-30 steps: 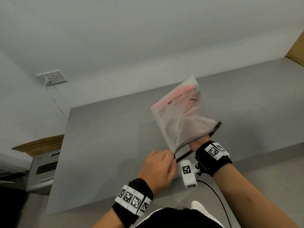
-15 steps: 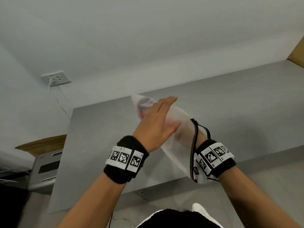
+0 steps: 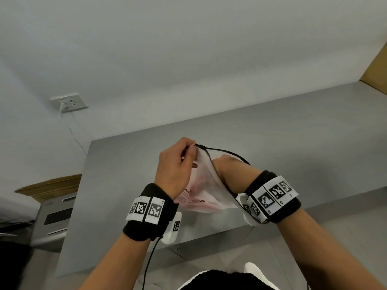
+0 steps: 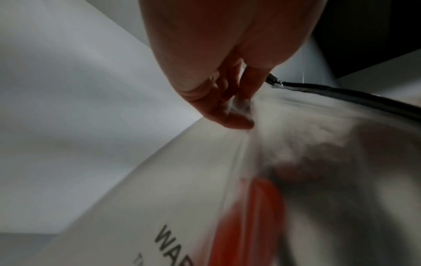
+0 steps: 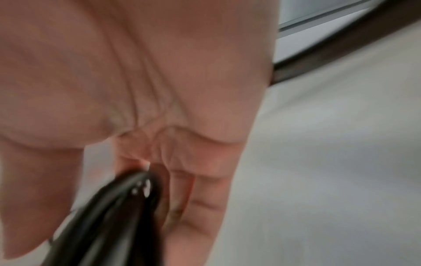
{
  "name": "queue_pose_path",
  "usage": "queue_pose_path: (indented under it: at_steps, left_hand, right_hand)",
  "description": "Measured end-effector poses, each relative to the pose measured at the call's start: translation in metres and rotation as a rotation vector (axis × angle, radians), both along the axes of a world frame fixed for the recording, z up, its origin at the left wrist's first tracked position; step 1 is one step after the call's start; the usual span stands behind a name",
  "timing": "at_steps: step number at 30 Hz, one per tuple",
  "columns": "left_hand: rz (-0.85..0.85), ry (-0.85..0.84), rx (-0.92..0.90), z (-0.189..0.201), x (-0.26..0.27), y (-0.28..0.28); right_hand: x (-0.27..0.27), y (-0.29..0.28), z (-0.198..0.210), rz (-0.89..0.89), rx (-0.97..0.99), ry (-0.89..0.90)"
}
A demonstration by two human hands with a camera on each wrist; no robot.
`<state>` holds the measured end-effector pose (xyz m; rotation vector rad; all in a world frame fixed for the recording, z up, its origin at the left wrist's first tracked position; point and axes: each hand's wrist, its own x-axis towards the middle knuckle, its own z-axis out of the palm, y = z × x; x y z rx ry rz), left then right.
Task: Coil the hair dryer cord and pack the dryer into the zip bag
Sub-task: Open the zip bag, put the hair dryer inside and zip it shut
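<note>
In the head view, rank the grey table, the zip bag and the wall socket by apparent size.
1. grey table, largest by far.
2. zip bag, held between both hands.
3. wall socket, smallest, though it sits farther from the camera, so it may look smaller than it is.

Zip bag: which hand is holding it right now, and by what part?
The left hand pinches the zip bag at the corner of its mouth, beside the black zipper. The right hand is inside the opening; its grip cannot be told.

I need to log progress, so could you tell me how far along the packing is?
Something pink shows through the zip bag. The left hand pinches its corner by the black zip; the right hand is inside the open mouth. Zipping shut remains.
</note>
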<state>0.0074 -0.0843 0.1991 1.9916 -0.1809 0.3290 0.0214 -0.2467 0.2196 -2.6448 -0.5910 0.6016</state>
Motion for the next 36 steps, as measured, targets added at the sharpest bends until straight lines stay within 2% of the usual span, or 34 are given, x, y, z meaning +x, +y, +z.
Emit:
queue_pose_path:
  at_steps: [5,8,15,17,20,24,28,29,30,32,34,36]
  left_hand:
    - [0.151,0.043,-0.032,-0.013,-0.001,0.021]
    - [0.207,0.074,-0.028,-0.022,-0.002,0.028]
    - [0.221,0.129,-0.045,-0.034,-0.007,0.034]
    - [0.199,0.131,-0.049,-0.037,-0.009,0.033]
    - [0.203,0.128,-0.052,-0.042,-0.009,0.034]
    - [0.237,0.128,-0.057,-0.044,-0.005,0.041]
    - [0.21,0.136,-0.077,-0.044,-0.006,0.042]
    - [0.213,0.133,-0.074,-0.045,-0.006,0.041]
    - [0.224,0.132,-0.074,-0.045,-0.006,0.041]
    - [0.26,0.138,-0.094,-0.046,-0.002,0.043]
    - [0.298,0.15,-0.107,-0.047,0.003,0.047]
    - [0.331,0.158,-0.092,-0.046,0.007,0.052]
  right_hand:
    - [0.004,0.003,0.007,0.099,0.133,-0.079]
    - [0.003,0.005,0.016,0.129,0.17,-0.066]
    - [-0.003,0.003,0.034,0.194,0.195,-0.016]
    - [-0.001,0.004,0.039,0.135,0.312,-0.03]
    - [0.004,0.001,0.05,-0.01,0.501,-0.146]
    - [0.006,-0.017,0.069,-0.089,0.535,-0.202]
    - [0.007,-0.039,0.098,-0.251,0.862,-0.206]
    - [0.009,-0.043,0.103,-0.27,0.886,-0.242]
    - [0.009,-0.045,0.104,-0.272,0.852,-0.281]
    - [0.009,-0.046,0.096,-0.212,0.63,-0.313]
    - [0.001,-0.041,0.081,-0.097,0.295,-0.239]
    - [-0.012,-0.038,0.06,0.016,0.094,-0.123]
